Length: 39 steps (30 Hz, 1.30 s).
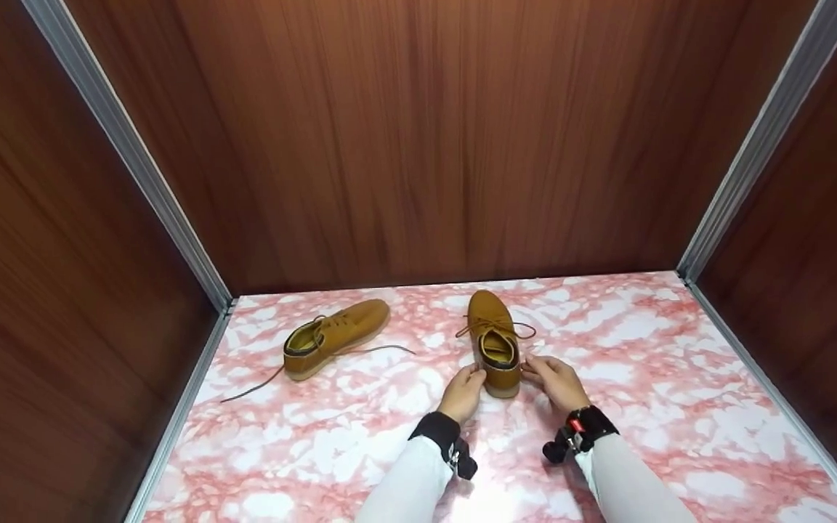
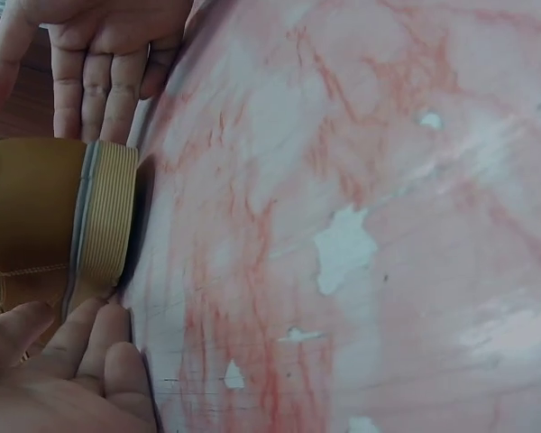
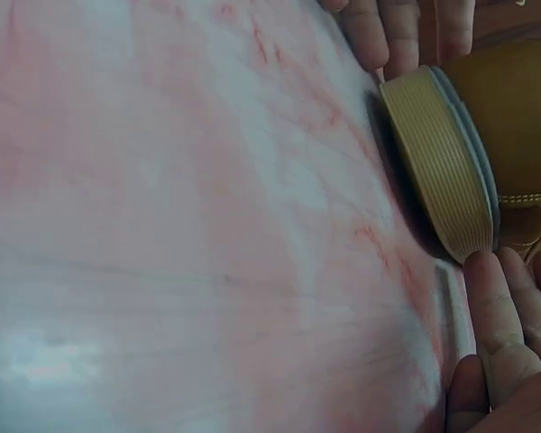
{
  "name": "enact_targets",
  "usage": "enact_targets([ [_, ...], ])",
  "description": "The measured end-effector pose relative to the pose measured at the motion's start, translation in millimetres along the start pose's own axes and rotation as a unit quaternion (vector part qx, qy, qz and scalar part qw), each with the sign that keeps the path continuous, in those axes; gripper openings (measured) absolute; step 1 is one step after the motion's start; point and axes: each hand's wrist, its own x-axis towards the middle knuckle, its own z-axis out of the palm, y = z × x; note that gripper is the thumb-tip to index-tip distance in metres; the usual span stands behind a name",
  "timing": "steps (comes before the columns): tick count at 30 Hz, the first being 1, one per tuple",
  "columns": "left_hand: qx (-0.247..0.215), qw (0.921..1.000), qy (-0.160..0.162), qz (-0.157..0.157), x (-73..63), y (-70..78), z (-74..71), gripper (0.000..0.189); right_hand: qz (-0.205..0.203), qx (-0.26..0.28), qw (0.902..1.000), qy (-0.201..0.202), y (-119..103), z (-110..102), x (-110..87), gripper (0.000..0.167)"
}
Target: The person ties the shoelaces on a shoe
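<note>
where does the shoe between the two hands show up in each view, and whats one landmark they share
Head: the shoe is right of centre, below the middle.
Left wrist: the shoe is cut off by the left edge, around mid-height.
Right wrist: the shoe is cut off by the right edge, mostly upper half.
Shared landmark: the pink-and-white surface.

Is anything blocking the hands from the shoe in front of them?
No, nothing visible: the left hand and right hand are on either side of that shoe. The other shoe lies off to the left.
</note>
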Motion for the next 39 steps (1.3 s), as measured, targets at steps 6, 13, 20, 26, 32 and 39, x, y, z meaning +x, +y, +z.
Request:
enact_targets([
  [6,-0.011,0.9999,-0.001,-0.009,-5.1,0.7,-9.4,0.056,0.01,0.037,0.9992,0.005,0.2,-1.2,-0.8,0.048],
  [13,-0.044,0.9989,-0.017,0.001,-14.2,3.8,-35.1,0.061,0.016,0.039,0.9991,0.009,-8.6,-5.0,-14.8,0.056],
  [20,-0.016,0.9988,-0.029,0.036,-23.2,8.5,-63.9,0.062,-0.044,-0.026,0.9987,-0.007,-24.6,-2.1,-28.7,0.051],
  [26,0.03,0.9978,-0.036,0.048,-27.3,14.7,-94.1,0.064,-0.124,-0.11,0.9861,-0.009,-35.5,3.0,-35.9,0.049],
  [32,0.086,0.9935,-0.017,0.072,-28.1,25.6,-133.0,0.066,-0.194,-0.191,0.9621,-0.011,-47.7,8.4,-43.1,0.056],
  [39,0.101,0.9885,0.05,0.1,-24.7,32.8,-185.3,0.061,-0.276,-0.255,0.9263,-0.026,-66.6,22.7,-56.6,0.06],
])
